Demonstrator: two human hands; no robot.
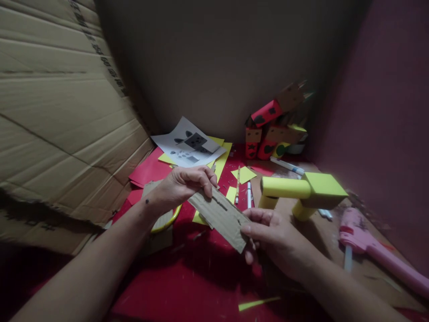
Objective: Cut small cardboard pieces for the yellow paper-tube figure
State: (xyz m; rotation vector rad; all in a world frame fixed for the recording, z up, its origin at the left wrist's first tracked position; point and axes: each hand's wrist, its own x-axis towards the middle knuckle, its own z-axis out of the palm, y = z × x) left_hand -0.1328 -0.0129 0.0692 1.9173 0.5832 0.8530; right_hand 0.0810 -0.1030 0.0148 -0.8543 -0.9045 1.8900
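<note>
A strip of brown cardboard [217, 217] with a dark mark on its face is held tilted above the red table top. My left hand [192, 181] pinches its upper left end, fingers over the top edge. At the lower right end, my right hand [268, 230] grips it between thumb and fingers. Just beyond my right hand stands a yellow paper-covered tube and box model [311, 190]. Below my left wrist, partly hidden by the arm, lie more cardboard pieces [159, 241] and a yellow curved handle [172, 219].
A pink glue gun [355, 230] rests at the right on a brown board. Behind are printed paper [194, 143], yellow and red sheets, a pencil [238, 185], markers [286, 165] and stacked red decorated tubes [266, 114]. A large cardboard panel [60, 98] rises at the left.
</note>
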